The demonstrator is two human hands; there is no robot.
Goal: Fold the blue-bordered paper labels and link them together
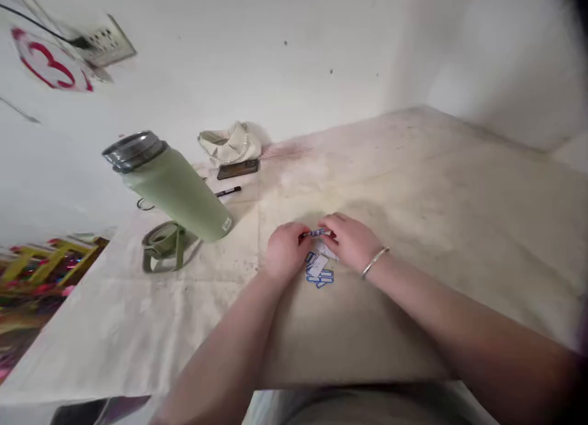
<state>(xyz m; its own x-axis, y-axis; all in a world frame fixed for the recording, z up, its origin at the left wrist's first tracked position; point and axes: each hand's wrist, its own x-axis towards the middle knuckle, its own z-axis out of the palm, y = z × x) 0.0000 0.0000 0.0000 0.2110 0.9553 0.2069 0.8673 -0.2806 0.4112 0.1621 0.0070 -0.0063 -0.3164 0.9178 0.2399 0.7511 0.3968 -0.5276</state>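
Note:
Between the fingertips of both hands is a small blue-and-white piece [316, 233], too small to name for certain. My left hand [288, 247] pinches its left end, and my right hand [351, 238], with a silver bangle at the wrist, pinches its right end. Just below the fingers lies a little pile of flat white pieces with blue edges [320, 279]. A small white paper slip [318, 265] with faint marks rests on that pile. Another pale slip [325, 249] shows partly under my right fingers.
A tall green bottle [179, 192] stands left of my hands, beside its green lid [163, 247] with a loop. Farther back are a pen [228, 191], a phone [237, 169] and a cream pouch [229, 144] by the wall. A cloth covers the table [413, 186].

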